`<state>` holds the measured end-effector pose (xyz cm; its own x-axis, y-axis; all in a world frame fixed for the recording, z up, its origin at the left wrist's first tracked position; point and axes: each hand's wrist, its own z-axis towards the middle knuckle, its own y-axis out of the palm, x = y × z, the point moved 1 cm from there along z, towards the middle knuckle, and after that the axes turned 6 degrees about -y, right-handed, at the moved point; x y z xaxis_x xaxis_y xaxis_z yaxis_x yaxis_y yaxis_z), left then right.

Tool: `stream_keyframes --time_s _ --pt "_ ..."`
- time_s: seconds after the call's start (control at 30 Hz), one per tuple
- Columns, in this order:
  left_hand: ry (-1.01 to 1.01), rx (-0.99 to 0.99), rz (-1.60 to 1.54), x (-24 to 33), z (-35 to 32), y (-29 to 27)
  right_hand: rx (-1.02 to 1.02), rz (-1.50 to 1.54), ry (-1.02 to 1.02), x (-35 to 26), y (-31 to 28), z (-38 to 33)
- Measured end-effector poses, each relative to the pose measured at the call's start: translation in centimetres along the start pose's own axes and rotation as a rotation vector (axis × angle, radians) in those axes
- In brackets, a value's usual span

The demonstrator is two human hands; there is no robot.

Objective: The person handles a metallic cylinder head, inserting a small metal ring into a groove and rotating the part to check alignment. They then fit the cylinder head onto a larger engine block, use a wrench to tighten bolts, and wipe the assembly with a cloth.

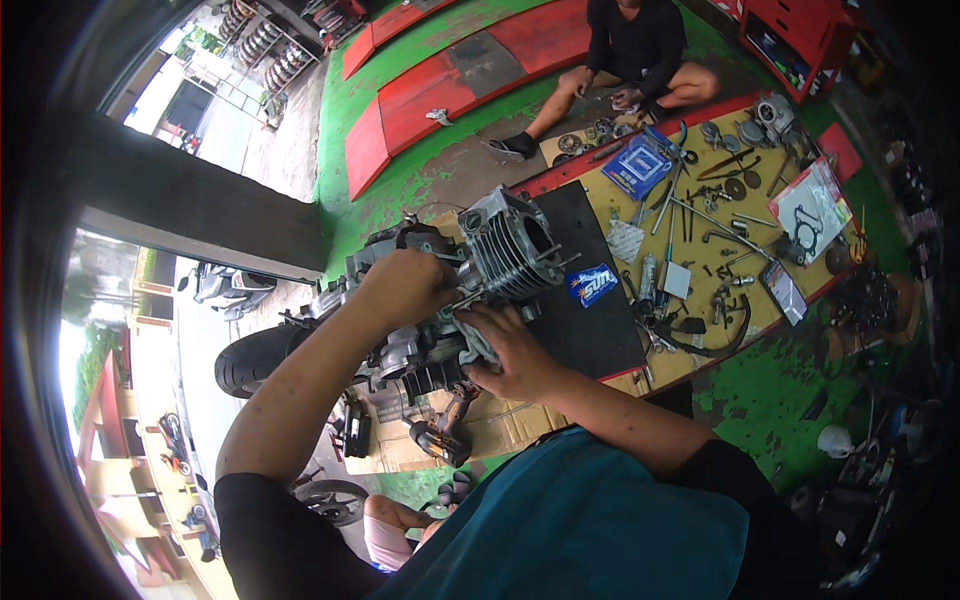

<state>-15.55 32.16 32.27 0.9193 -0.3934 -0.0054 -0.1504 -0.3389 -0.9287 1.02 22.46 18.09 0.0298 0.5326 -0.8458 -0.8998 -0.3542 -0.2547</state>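
A scooter engine [395,350] lies in front of me, its finned metal cylinder [512,245] standing out on the far right side. My left hand [415,285] is closed in a fist over the middle of the engine, just left of the cylinder; whatever its fingers hold is hidden. Close beside it, my right hand [510,350] presses a crumpled greyish rag [475,345] against the engine below the cylinder. A black tyre [255,360] is at the engine's left end. On the cardboard [390,455] nearer me rests a cordless power driver [440,437].
A black mat [600,335] lies right of the engine. Beyond it, a yellow work board [690,250] bears several tools, engine parts, a blue packet [640,165] and gaskets [805,225]. Another person [635,50] sits at the far edge. A thick beam [210,195] stands at left.
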Motion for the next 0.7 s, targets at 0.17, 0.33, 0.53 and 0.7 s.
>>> stream_keyframes --time_s 0.17,0.33,0.53,0.7 --pt "-0.117 0.072 0.145 1.7 -0.2 -1.3 0.074 -0.112 -0.060 0.1 -0.4 -0.7" --pt "-0.240 0.165 0.180 1.6 -0.1 -1.0 0.063 -0.467 -0.062 -0.5 -0.7 -2.4" --pt "0.054 0.265 0.130 1.1 0.0 -0.5 0.002 -0.590 0.042 -1.3 -0.9 -0.7" --pt "0.121 0.092 0.147 1.1 -1.3 -2.4 -0.101 -0.481 0.214 -2.2 -1.3 -0.7"
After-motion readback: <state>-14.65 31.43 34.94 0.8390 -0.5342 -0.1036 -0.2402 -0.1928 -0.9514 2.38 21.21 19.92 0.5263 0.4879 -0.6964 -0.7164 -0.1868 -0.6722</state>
